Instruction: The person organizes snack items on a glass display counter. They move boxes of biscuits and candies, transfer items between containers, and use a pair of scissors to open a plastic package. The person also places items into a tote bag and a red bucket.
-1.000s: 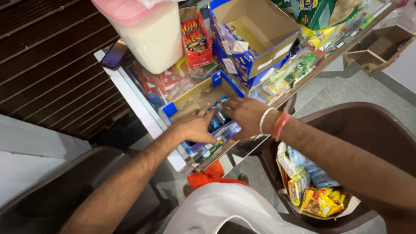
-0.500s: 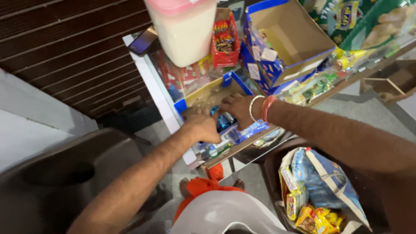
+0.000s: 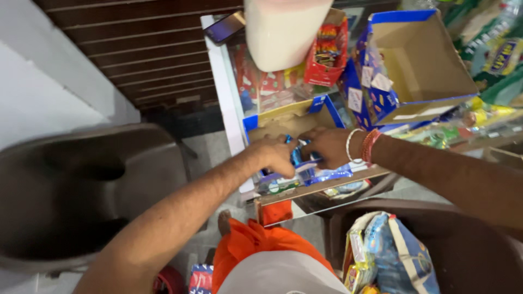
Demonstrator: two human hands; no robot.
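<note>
Blue snack packets [image 3: 305,163] are gripped between both hands, left hand [image 3: 275,156] and right hand [image 3: 326,146] closed together on them. The packets are held just below the open cardboard box [image 3: 283,117], nearer the left hand.

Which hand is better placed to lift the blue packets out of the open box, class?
Probably the right hand: it lies flat on the blue packets inside the open box. The left hand is curled at their near edge, by the box's left side.
</note>
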